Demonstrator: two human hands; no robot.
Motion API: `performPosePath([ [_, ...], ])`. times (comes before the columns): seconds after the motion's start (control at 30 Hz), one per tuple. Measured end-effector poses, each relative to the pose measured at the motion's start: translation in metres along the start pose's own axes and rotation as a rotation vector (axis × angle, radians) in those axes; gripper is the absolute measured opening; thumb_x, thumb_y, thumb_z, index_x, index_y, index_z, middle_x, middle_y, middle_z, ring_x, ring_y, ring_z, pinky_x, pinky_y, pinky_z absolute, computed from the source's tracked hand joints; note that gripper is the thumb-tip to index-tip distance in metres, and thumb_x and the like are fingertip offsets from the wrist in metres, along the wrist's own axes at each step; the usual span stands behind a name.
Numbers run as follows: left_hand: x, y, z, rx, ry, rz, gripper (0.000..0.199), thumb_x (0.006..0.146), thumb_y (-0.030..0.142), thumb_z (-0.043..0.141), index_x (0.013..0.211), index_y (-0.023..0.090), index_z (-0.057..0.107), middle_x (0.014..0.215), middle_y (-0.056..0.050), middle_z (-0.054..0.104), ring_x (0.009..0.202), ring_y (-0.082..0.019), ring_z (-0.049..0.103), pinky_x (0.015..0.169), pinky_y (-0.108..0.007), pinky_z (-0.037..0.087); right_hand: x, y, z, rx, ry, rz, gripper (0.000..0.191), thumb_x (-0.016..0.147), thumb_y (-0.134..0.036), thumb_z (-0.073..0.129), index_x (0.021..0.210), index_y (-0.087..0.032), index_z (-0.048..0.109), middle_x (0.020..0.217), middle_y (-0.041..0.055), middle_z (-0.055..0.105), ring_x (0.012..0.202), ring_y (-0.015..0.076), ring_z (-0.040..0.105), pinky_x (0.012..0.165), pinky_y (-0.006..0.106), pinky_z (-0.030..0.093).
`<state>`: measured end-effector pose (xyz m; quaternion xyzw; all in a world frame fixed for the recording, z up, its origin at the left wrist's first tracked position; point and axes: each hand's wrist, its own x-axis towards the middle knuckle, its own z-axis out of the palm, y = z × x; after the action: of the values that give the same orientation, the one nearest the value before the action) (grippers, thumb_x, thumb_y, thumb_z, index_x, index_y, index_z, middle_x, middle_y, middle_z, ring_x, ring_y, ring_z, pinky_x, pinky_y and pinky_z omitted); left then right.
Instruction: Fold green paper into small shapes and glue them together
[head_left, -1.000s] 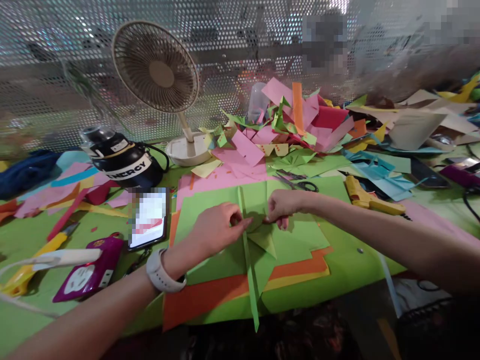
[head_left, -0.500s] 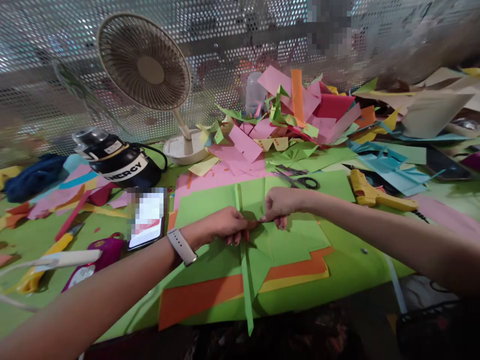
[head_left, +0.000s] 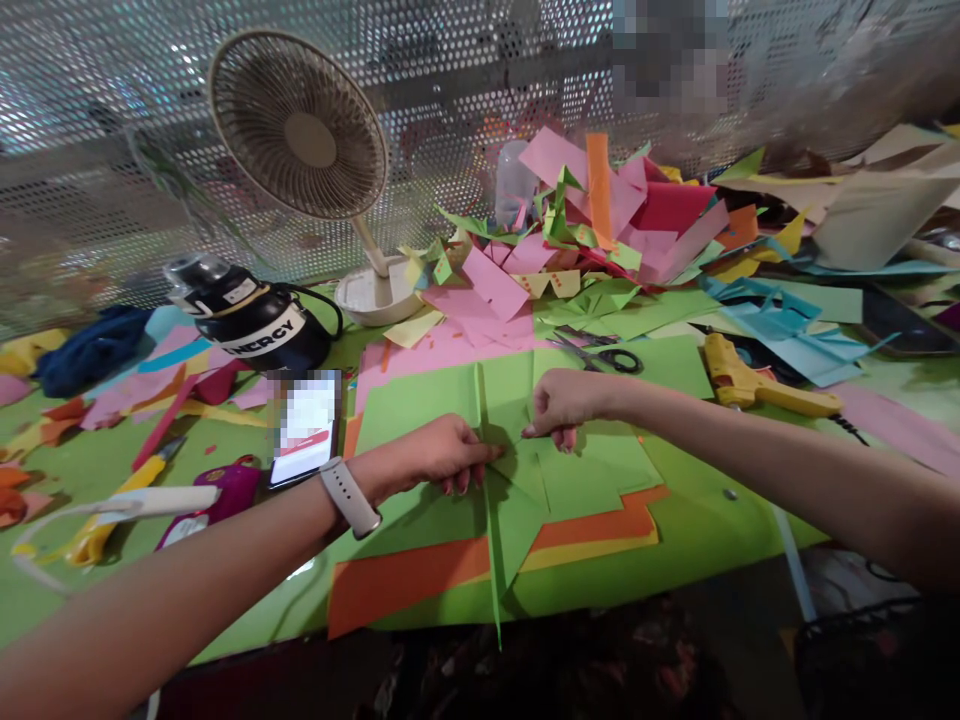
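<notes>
Folded green paper (head_left: 577, 475) lies in front of me over orange paper (head_left: 409, 585) and yellow paper. My left hand (head_left: 454, 455), with a pale watch band at the wrist, has its fingers pinched at the raised fold of the green paper. Just to the right, my right hand (head_left: 562, 408) is closed in a pinch over the same paper; a tiny tip shows at its fingers, too small to name. A small gap separates the two hands. Black scissors (head_left: 611, 358) rest behind my right hand.
A yellow glue gun (head_left: 757, 385) lies at the right. Paper scraps (head_left: 495, 285) are heaped behind. To the left are a phone (head_left: 306, 430), a black bottle (head_left: 262, 335), a yellow cutter (head_left: 124, 500) and a fan (head_left: 307, 140). The table's front edge is near.
My left hand has moved slightly left, away from my right hand, and the gap between their fingertips is wider. The raised green fold looks narrower. The whole view has shifted a little.
</notes>
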<state>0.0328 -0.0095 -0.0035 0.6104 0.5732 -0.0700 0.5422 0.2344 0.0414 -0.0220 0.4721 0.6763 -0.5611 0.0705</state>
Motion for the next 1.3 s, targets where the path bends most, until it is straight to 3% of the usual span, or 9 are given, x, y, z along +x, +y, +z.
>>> performPosePath([
  [0.33,-0.007,-0.003,-0.003,0.006,0.000,0.000,0.045,0.085,0.040,0.055,0.045,0.017,0.055,0.034,0.004,0.048,0.031,-0.008,0.040,0.038,-0.021,0.028,-0.001,-0.001,0.001,-0.020,0.035,0.008,0.040,0.063,-0.047,0.078,0.052,-0.015,0.057,0.050,-0.0001,0.065,0.047,0.0115,0.062,0.049,0.022,0.037],
  [0.5,-0.016,-0.010,0.003,0.011,0.162,0.067,0.043,0.085,0.040,0.051,0.049,0.018,0.054,0.039,0.003,0.049,0.035,-0.010,0.045,0.040,-0.022,0.034,-0.004,-0.001,0.004,-0.029,0.059,-0.002,0.035,0.068,-0.040,0.077,0.053,-0.016,0.055,0.049,-0.0008,0.064,0.046,0.0114,0.062,0.050,0.022,0.041],
  [0.6,-0.025,-0.024,0.011,0.171,0.517,0.341,0.040,0.092,0.045,0.043,0.068,0.018,0.061,0.060,-0.002,0.063,0.055,-0.014,0.058,0.057,-0.027,0.047,-0.003,-0.001,0.005,-0.051,0.094,-0.027,0.032,0.069,-0.036,0.076,0.054,-0.016,0.055,0.049,-0.0013,0.064,0.046,0.0119,0.063,0.050,0.021,0.043],
  [0.63,-0.027,-0.030,0.015,0.301,0.644,0.498,0.037,0.093,0.044,0.042,0.081,0.017,0.065,0.077,-0.005,0.069,0.072,-0.017,0.064,0.069,-0.031,0.051,-0.001,-0.002,0.004,-0.063,0.116,-0.040,0.031,0.070,-0.034,0.075,0.055,-0.016,0.056,0.049,-0.0016,0.064,0.046,0.0121,0.063,0.051,0.022,0.044],
  [0.7,-0.031,-0.042,0.021,0.563,0.724,0.719,0.038,0.095,0.042,0.040,0.114,0.017,0.061,0.118,-0.011,0.066,0.110,-0.023,0.059,0.092,-0.041,0.047,0.002,-0.006,0.004,-0.097,0.183,-0.068,0.028,0.071,-0.031,0.074,0.055,-0.017,0.056,0.048,-0.0024,0.063,0.047,0.0125,0.063,0.054,0.022,0.046],
  [0.8,-0.033,-0.054,0.031,0.839,0.634,0.785,0.053,0.096,0.048,0.036,0.139,0.016,0.040,0.146,-0.013,0.044,0.135,-0.024,0.038,0.109,-0.045,0.034,0.000,-0.014,0.005,-0.170,0.333,-0.101,0.022,0.073,-0.025,0.071,0.059,-0.017,0.056,0.049,-0.0027,0.062,0.049,0.0134,0.063,0.056,0.024,0.046],
  [0.97,-0.033,-0.060,0.041,0.971,0.578,0.782,0.066,0.094,0.058,0.033,0.139,0.010,0.039,0.144,-0.017,0.045,0.134,-0.028,0.040,0.109,-0.047,0.035,-0.029,-0.017,0.030,-0.358,0.568,-0.128,0.025,0.080,-0.043,0.062,0.076,-0.019,0.061,0.072,0.0025,0.069,0.065,0.0179,0.063,0.058,0.028,0.041],
  [1.13,-0.027,-0.064,0.044,0.963,0.614,0.855,0.064,0.094,0.056,0.034,0.136,0.008,0.040,0.142,-0.021,0.046,0.128,-0.030,0.047,0.102,-0.047,0.043,-0.049,-0.011,0.067,-0.567,0.622,-0.123,0.031,0.075,-0.046,0.070,0.087,-0.018,0.060,0.092,0.0060,0.065,0.084,0.0228,0.061,0.068,0.031,0.041],
  [1.3,-0.027,-0.067,0.045,0.987,0.639,0.878,0.059,0.094,0.055,0.038,0.130,0.010,0.048,0.144,-0.022,0.042,0.132,-0.032,0.041,0.103,-0.048,0.041,-0.047,-0.010,0.074,-0.524,0.609,-0.119,0.027,0.077,-0.039,0.071,0.086,-0.017,0.057,0.090,0.0048,0.062,0.082,0.0205,0.059,0.071,0.030,0.040],
])
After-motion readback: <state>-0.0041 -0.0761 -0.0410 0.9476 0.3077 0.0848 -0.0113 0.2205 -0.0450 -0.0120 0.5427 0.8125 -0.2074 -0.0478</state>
